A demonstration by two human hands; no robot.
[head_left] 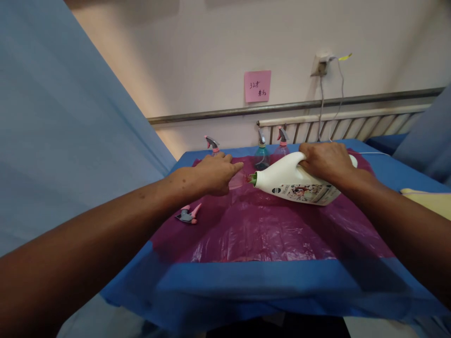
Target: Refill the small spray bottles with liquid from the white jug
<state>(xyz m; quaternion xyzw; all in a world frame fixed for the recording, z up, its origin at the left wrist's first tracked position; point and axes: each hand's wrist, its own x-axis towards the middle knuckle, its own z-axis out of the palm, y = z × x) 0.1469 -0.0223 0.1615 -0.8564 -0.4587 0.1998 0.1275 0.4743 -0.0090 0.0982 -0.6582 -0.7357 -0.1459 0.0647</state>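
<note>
My right hand (pixel 326 159) is closed round the handle of a white detergent jug (pixel 299 180). The jug is tipped on its side, its green spout pointing left. At that spout is the mouth of a see-through pink spray bottle (pixel 237 181) without its top. My left hand (pixel 217 174) wraps round this bottle, index finger stretched forward; the hand hides part of it. A loose grey and pink spray head (pixel 189 214) lies below my left forearm. Behind stand a teal spray bottle (pixel 261 157) and a pink spray bottle (pixel 282 149); another grey spray top (pixel 212 143) shows behind my left hand.
A shiny purple plastic sheet (pixel 243 239) covers part of the blue-draped table (pixel 225 277). Blue curtain (pixel 81 122) hangs at the left. A metal rail (pixel 225 112), a pink note (pixel 257 86) and a socket with cables (pixel 321 67) are on the wall. Yellow cloth (pixel 430 202) lies at right.
</note>
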